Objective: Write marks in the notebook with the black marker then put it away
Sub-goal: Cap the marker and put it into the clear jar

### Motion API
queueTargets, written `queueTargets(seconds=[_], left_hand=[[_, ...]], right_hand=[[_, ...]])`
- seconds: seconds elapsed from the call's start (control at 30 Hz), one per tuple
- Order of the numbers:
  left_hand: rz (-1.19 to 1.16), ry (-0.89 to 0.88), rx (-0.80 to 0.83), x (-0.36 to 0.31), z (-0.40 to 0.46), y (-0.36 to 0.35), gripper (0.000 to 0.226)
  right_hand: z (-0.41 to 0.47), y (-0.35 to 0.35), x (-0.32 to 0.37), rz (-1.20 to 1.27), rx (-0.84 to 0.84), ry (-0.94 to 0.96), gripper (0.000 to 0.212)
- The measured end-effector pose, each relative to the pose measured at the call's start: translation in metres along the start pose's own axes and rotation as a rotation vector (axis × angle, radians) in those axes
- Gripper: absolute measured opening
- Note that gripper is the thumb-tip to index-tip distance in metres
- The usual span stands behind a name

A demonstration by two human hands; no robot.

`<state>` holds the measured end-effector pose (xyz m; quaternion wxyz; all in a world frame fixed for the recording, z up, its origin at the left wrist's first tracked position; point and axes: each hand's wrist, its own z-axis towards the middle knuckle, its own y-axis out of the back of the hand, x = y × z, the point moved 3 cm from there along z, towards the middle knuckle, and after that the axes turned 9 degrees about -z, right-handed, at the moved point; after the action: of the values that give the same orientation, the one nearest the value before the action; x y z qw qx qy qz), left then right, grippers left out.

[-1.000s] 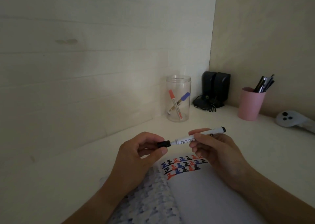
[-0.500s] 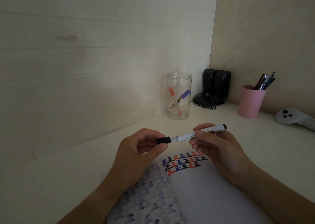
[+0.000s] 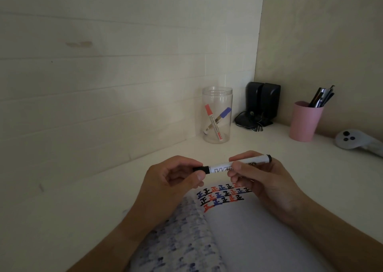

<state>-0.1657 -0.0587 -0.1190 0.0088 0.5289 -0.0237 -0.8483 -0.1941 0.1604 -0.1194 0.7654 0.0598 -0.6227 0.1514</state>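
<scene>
The black marker [image 3: 220, 168], white-bodied with a black cap, lies level in the air above the open notebook [image 3: 248, 230]. My left hand [image 3: 165, 184] pinches the black cap at the marker's left end. My right hand [image 3: 261, 180] grips the barrel toward its right end. The cap sits on the marker. The notebook's right page carries rows of black, red and blue marks [image 3: 223, 196] near its top; its left page shows bleed-through blotches. A clear jar [image 3: 217, 116] behind the hands holds a red marker and a blue marker.
A pink cup [image 3: 304, 124] with several pens stands at the right against the wall. Black speakers [image 3: 263, 104] with a cable fill the corner. A white controller [image 3: 352, 140] lies at the far right. The white desk [image 3: 83, 199] meets walls behind and to the right.
Both hands and the marker have stayed together above the notebook; the view shifted slightly. The cap looks pressed closer onto the barrel than one second ago.
</scene>
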Motion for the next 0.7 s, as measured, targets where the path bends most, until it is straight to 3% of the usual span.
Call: queueTargets(seconds=[0.5,0.7], left_hand=[[-0.303,0.142,-0.048,-0.002,-0.011,-0.004,0.025],[-0.335,0.035,-0.135,-0.014,-0.002,-0.009,0.024]], right_hand=[[-0.013,-0.008,0.014,-0.139,0.008,0.137,0.029],[-0.014,-0.011,0.020,-0.277,0.016,0.078,0.028]])
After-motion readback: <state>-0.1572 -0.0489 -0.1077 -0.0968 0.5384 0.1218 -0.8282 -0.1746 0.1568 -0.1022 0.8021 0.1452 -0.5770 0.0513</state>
